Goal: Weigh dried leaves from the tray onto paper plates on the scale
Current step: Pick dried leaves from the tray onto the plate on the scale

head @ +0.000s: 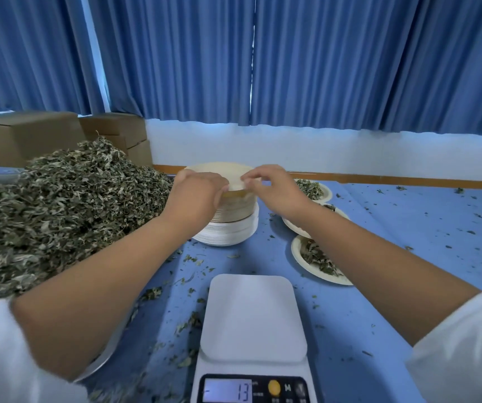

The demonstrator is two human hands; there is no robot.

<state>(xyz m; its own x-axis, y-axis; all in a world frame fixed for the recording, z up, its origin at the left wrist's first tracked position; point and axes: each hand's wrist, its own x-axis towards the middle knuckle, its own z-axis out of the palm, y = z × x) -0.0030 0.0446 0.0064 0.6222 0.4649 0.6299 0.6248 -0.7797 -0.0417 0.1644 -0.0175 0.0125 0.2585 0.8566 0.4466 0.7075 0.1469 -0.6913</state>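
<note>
Left hand (196, 196): fingers (222, 186) curled over the near rim of the top plate (219, 170). Right hand (271, 187): fingers (248, 179) pinching that same rim, just beside the left ones. Top plate sits on the stack of paper plates (228, 228), mid-frame on the bench (408, 257), tan plates over white ones.

Dried leaves (68, 205) are heaped on the tray (108, 353), filling the left of the frame right up beside the stack. The tray's metal rim shows at lower left under the left forearm.

Scale (252, 315) at bottom centre, platform bare, display (228, 389) reads -13.

Three filled plates (318, 260) sit right of the stack; the right forearm crosses over the middle one. Loose leaf bits are scattered on the blue bench. Cardboard boxes (24, 135) upper left, blue curtains (321, 59) across the top.
</note>
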